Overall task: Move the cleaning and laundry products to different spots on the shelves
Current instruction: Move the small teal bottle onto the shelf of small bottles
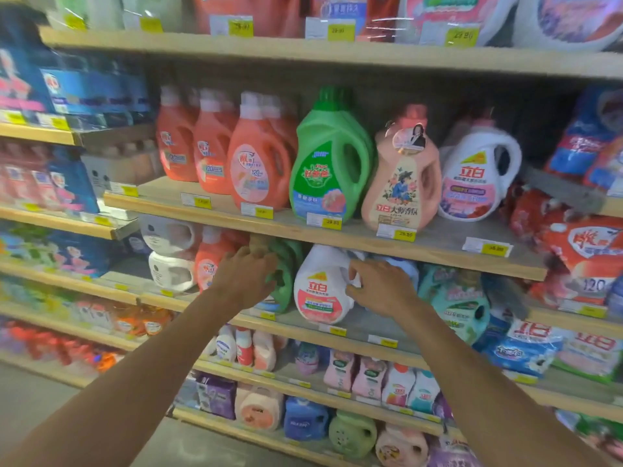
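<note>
Both my arms reach to the middle shelf point(357, 323). My left hand point(247, 279) closes around a green detergent bottle point(286, 278) standing there, next to an orange bottle point(209, 261). My right hand point(381, 288) grips the handle of a white detergent bottle point(320, 291) with a pink label, just right of the green one. Both bottles stand upright on the shelf board.
The shelf above point(337, 234) carries orange bottles point(256, 163), a green bottle point(330, 163), a peach one point(401, 183) and a white one point(478, 176). A teal bottle point(462, 305) stands right of my right hand. Lower shelves hold small bottles; bagged powder point(586, 251) sits right.
</note>
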Tool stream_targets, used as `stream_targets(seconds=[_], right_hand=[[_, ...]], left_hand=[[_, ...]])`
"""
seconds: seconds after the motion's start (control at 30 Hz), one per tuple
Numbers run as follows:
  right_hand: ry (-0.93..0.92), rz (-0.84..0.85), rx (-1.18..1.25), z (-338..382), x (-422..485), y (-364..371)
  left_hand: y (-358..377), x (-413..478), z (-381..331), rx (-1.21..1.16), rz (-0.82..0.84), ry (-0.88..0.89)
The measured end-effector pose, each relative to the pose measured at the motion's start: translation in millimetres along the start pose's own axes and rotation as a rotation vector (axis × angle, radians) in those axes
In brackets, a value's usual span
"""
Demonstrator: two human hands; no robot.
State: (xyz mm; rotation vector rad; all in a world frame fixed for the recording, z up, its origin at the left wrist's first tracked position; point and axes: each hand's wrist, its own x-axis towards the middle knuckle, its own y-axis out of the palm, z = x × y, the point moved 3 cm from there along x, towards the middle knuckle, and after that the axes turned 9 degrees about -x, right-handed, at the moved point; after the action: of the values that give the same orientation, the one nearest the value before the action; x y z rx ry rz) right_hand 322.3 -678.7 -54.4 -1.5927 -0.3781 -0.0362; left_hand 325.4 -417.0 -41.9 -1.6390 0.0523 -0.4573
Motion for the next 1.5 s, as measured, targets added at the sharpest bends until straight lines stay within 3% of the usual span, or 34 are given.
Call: stream_targets(seconds=[0.3, 0.53, 0.8, 0.97, 1.23, 1.5], right_hand=[[0.115, 0.080, -0.011, 55, 45, 50], [0.176, 0.089, -0.041, 80, 64, 107], [0.169, 0.001, -0.043, 71, 91, 208], [0.155, -0.084, -0.063, 58, 106, 298], [0.148, -0.235, -0.056, 53, 89, 408], [0.134, -0.357, -0.061, 77, 41, 464]], left_hand=[[41, 47, 77, -0.042, 0.036, 0.118], [101, 68, 94, -0.092, 0.071, 0.211], [219, 106, 101, -0.020, 0.044, 0.307], [305, 123, 110, -0.107, -0.047, 0.315], [424, 89, 119, -0.247, -0.238, 0.417], [517, 51, 119, -0.229, -0.267, 0.467]])
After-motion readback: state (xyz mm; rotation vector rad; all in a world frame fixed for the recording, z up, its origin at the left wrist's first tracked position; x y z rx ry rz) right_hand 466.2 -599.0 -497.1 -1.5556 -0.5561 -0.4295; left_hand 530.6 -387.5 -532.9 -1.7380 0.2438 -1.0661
